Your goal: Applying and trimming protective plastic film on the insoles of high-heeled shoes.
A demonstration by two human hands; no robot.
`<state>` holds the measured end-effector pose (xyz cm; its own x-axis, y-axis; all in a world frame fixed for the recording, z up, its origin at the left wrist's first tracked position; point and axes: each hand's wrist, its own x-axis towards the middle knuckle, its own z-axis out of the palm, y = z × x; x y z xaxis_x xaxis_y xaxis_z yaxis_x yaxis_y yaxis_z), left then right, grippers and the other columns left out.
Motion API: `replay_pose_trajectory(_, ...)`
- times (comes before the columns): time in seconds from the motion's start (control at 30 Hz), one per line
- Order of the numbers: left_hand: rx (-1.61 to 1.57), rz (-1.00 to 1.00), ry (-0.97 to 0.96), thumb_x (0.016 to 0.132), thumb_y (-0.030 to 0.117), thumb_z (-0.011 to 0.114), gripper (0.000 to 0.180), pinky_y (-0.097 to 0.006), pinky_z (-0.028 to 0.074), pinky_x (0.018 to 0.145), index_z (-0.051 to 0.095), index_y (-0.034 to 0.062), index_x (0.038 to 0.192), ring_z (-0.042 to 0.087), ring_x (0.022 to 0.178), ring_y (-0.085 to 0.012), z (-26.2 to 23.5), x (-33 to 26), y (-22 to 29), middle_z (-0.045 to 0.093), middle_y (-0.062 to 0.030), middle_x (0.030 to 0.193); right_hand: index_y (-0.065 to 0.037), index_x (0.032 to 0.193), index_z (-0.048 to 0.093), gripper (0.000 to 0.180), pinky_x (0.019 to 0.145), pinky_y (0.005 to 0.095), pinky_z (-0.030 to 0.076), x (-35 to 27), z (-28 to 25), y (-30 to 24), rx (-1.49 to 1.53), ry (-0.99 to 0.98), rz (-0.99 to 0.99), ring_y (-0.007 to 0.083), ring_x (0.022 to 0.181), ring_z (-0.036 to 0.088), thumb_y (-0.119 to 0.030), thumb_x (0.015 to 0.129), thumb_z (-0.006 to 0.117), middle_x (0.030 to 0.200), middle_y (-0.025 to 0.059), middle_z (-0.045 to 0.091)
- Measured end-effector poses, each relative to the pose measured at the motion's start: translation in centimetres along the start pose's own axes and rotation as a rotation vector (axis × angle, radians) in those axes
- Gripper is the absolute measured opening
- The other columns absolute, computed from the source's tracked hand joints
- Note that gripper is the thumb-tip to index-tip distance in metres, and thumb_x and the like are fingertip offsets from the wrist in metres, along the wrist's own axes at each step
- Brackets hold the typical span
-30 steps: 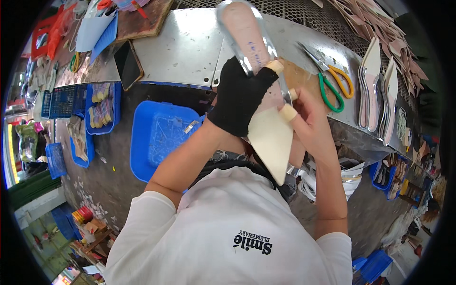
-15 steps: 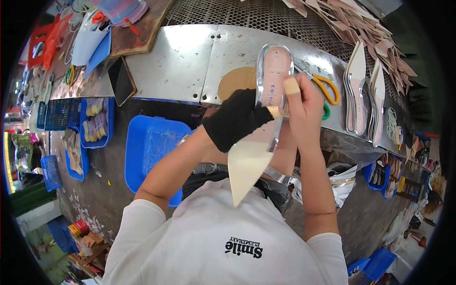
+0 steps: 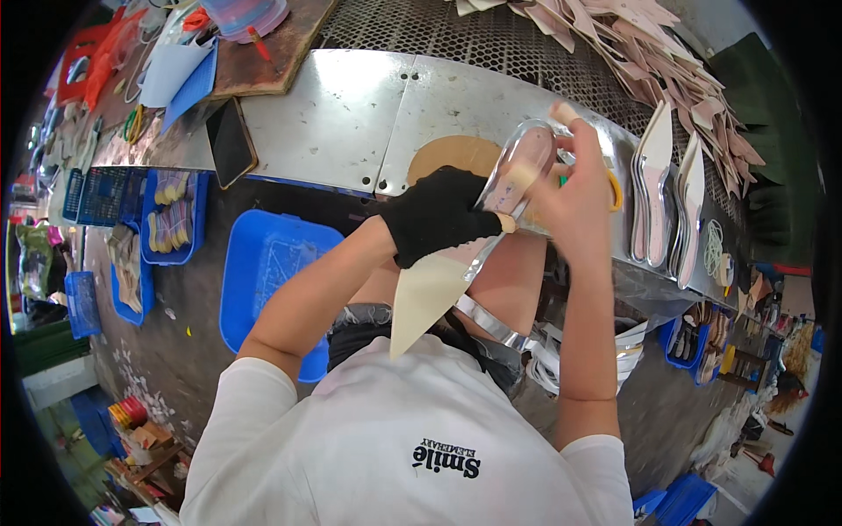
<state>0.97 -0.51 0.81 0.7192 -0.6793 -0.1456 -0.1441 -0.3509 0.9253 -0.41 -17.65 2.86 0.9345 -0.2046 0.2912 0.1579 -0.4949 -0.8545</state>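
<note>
Your right hand (image 3: 574,197): blurred throughout; whether its thumb touches the shoe insole (image 3: 431,291) cannot be told. Your left hand (image 3: 443,215), black fingerless glove: finger ends out of sight beneath the insole. Insole: middle stretch partly covered by the glove, markings smeared past reading. Scissors (image 3: 617,191): mostly hidden behind your right hand, part of a yellow handle showing. Brown patch (image 3: 452,152) on the bench: lower edge covered by your glove. Blue basin (image 3: 263,267): right part behind your left forearm. Clear container (image 3: 250,19) and insole pile (image 3: 627,44): cut by the upper edge. Lower-left shelf goods (image 3: 145,430): too small to identify.
</note>
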Motion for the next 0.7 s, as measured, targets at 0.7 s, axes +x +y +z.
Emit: replay_pose_trajectory(0.7, -1.094, -0.184, -0.064, 0.093, 0.047, 0.048, 0.056, -0.029, 0.047, 0.084, 0.050, 0.0010, 0.125, 0.057, 0.097, -0.0146, 1.2, -1.7, -3.0, 0.060, -0.0054, 0.106, 0.000, 0.089, 0.063, 0.017, 0.051, 0.0175, 0.041, 2.8, -2.6, -1.2, 0.323, -0.218, 0.041, 0.0026, 0.057, 0.051, -0.017, 0.090, 0.060, 0.070, -0.0028, 0.058)
